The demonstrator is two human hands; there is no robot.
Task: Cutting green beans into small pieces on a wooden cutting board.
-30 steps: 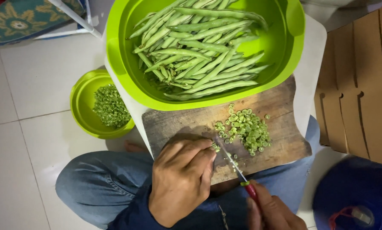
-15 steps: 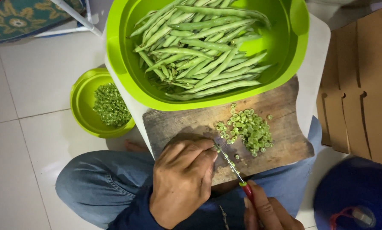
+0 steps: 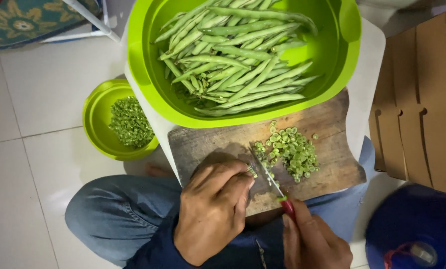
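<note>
My left hand [image 3: 214, 209] presses down on a bundle of green beans [image 3: 252, 171] on a worn wooden cutting board [image 3: 327, 119]; only the cut ends show past my fingers. My right hand [image 3: 313, 240] grips a small knife [image 3: 272, 180] with a red handle, its blade resting against the bean ends. A heap of chopped bean pieces [image 3: 290, 152] lies on the board to the right of the blade. Beyond the board stands a large lime-green tub [image 3: 342, 60] full of whole green beans [image 3: 235, 55].
A smaller lime-green bowl [image 3: 96, 119] with chopped beans sits on the white tiled floor at the left. The board rests on a white stool over my jeans-clad legs. Cardboard [image 3: 422, 94] lies at the right, a dark blue object [image 3: 414, 224] at the lower right.
The knife blade has shifted slightly left along the bean ends, and my left hand has edged back with it. The chopped heap looks much the same.
</note>
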